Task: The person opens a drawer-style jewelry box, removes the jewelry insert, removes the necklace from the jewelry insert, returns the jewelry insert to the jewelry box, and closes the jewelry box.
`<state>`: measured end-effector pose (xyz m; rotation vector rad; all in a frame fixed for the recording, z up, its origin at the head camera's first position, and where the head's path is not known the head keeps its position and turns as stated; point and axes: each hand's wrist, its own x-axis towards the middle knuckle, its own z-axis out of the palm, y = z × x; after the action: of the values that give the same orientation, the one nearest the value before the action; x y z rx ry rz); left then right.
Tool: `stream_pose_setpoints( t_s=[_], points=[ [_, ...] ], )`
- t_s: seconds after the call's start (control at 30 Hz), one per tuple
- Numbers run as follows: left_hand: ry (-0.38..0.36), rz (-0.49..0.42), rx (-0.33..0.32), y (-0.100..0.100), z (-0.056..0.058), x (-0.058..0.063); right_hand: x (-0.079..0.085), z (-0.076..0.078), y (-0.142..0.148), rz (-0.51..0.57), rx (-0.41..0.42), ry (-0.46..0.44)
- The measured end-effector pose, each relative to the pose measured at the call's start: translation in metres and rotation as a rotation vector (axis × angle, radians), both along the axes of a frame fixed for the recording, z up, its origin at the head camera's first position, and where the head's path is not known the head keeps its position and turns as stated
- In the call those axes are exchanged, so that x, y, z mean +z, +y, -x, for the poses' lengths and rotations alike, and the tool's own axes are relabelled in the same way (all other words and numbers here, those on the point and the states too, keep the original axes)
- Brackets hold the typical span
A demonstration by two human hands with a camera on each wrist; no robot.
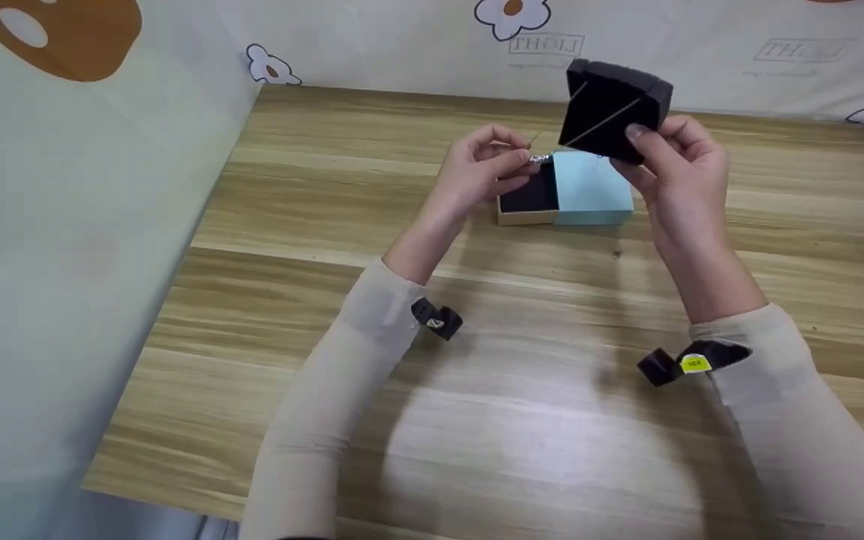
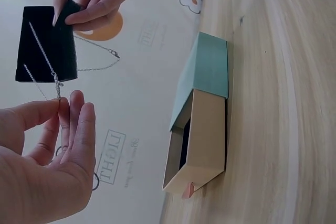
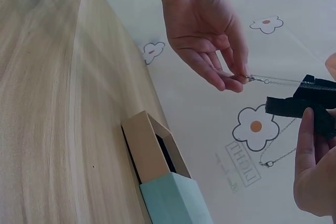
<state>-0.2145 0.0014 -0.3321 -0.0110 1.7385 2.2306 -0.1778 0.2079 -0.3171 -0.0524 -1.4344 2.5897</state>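
My right hand (image 1: 691, 172) grips a black foam pad (image 1: 612, 109) by its lower corner, thumb on its flat face, raised over the table. A thin silver necklace (image 2: 42, 45) runs across the pad's face in two strands, and its clasp end (image 3: 268, 164) hangs loose behind. With thumb and index finger my left hand (image 1: 481, 165) pinches the necklace's pendant part, to the left of the pad. Below the hands lies a jewelry box (image 1: 593, 187) with a light blue sleeve; its tan drawer (image 2: 205, 135) is partly slid out, dark inside.
The wood-grain table (image 1: 312, 202) carries the box near its back edge. Behind it and on the left hangs a pale backdrop (image 1: 402, 45) printed with flowers. Each wrist wears a small black camera (image 1: 436, 319) on a strap.
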Motion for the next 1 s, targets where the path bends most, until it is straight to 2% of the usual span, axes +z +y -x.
stream_pose_setpoints(
  t_s=[0.53, 1.0],
  points=[
    [-0.004, 0.020, 0.039, -0.010, 0.000, -0.002, 0.000, 0.000, 0.005, 0.046, -0.018, -0.017],
    [0.011, -0.010, 0.066, -0.021, 0.002, 0.000, 0.000, 0.000, 0.008, 0.081, -0.039, -0.056]
  ],
)
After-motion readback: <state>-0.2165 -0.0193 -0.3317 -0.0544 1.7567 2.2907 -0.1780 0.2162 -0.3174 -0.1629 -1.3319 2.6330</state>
